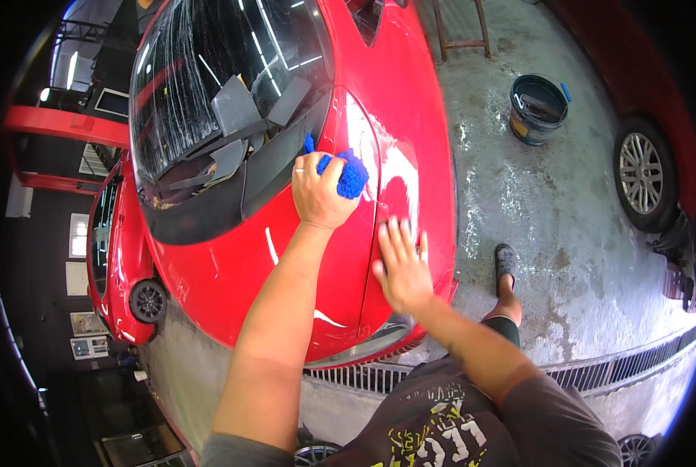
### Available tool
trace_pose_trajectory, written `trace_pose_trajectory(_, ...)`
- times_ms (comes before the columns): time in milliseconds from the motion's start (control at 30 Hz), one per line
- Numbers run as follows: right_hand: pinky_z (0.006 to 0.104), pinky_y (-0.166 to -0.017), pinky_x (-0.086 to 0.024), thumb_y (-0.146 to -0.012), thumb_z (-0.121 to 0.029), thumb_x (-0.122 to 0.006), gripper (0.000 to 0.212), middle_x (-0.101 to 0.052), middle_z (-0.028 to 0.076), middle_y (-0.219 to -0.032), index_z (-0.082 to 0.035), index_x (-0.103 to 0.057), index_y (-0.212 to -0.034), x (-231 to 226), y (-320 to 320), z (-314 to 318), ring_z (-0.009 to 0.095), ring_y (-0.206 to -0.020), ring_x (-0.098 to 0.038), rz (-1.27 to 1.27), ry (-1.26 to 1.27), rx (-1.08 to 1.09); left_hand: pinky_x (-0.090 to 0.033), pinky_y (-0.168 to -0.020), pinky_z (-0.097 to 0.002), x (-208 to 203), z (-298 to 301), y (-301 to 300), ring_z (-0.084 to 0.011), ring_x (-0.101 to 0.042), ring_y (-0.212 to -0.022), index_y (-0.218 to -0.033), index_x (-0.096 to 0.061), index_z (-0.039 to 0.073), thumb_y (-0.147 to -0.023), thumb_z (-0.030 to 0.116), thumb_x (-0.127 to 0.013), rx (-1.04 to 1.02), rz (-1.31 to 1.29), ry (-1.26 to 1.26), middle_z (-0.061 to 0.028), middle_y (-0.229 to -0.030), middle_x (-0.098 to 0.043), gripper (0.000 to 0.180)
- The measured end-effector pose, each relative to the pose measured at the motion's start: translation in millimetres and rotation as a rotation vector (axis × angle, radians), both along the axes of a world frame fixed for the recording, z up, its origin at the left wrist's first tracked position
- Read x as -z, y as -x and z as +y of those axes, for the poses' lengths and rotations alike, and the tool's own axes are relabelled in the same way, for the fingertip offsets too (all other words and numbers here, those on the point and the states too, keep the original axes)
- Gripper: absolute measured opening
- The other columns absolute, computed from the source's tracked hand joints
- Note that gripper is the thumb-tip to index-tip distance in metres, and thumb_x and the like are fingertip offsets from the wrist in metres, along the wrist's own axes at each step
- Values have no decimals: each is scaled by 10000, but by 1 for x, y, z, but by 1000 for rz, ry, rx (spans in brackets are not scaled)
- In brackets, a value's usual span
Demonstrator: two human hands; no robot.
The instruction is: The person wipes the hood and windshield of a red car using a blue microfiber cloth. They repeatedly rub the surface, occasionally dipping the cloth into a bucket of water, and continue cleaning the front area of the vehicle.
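Fingers of the left hand [317, 194] are curling narrowly around a blue wash mitt [348, 173], gripping it and pressing it onto the red car hood [286, 257]. A ring is showing on one finger of this hand. The blue wash mitt is sitting at the rear edge of the hood, just beside the black cowl panel [231, 187] at the base of the windscreen [208, 70], and close to the seam where the hood is meeting the fender [410, 156].

Fingers of the right hand [401, 268] are spreading wide and lying flat, holding nothing; the palm is bearing on the red paint near the front corner of the car, across the seam from the hood. A ring is showing on this hand too.

Both forearms are entering from the lower edge. The person's foot [505, 265], in a dark sandal, is standing on the wet concrete floor [535, 202] beside the fender. A dark blue bucket [538, 107] is standing on the floor, well apart from the hands. A drain grate [597, 373] is running along the floor in front of the car. A second red car [118, 249] is standing beyond the far side of the hood.
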State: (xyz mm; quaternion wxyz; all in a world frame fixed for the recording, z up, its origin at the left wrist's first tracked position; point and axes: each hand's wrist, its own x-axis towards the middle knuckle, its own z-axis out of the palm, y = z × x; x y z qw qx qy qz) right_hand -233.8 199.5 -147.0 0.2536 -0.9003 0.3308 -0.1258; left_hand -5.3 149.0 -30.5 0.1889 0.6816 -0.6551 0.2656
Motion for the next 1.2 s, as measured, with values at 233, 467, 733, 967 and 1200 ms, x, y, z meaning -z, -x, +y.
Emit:
trace_pose_trajectory(233,667,-1429,-147,-1234,-482,-393,715,-271,156,-1925,-102,-315,-1835,-5,-52,-141,357,-1789,-224,-228,27,295,-570,-989,-550,-1,-12,16,-404,-661,-1147,-1154,-770,116,-698,248,-1013,-10,51,8,-135,-1221,-690,534)
trace_pose_trajectory(467,719,-1410,-123,-1212,-469,-450,753,-170,181,-1947,-71,-309,-1836,5,-27,-14,395,-1806,-124,-65,-28,130,-569,-981,-551,-1,1,3,-405,-665,-1150,-1166,-768,121,-700,276,-1007,-53,16,5,-129,-1213,-689,546)
trace_pose_trajectory(733,756,-1396,-112,-1234,-415,-415,697,-253,183,-1924,-63,-303,-1825,-25,-57,-138,397,-1794,-176,-310,-132,327,-573,-967,-549,5,-15,15,-404,-670,-1141,-1145,-772,132,-703,287,-1004,-18,52,10,-126,-1199,-689,523)
trace_pose_trajectory(967,809,-1372,-54,-1121,-343,-593,826,-194,163,-1946,-105,-283,-1850,-6,-3,-3,386,-1800,-178,-18,-114,16,-575,-959,-544,-2,2,0,-396,-670,-1128,-1139,-775,132,-708,276,-1004,-49,37,21,-123,-1193,-688,509)
trace_pose_trajectory(1200,739,-1404,-94,-1196,-376,-476,748,-197,162,-1946,-89,-257,-1850,-10,-51,-141,385,-1803,-152,-287,-72,138,-580,-959,-540,8,-14,7,-379,-665,-1114,-1093,-773,184,-696,349,-1002,-10,52,30,-102,-1164,-672,487)
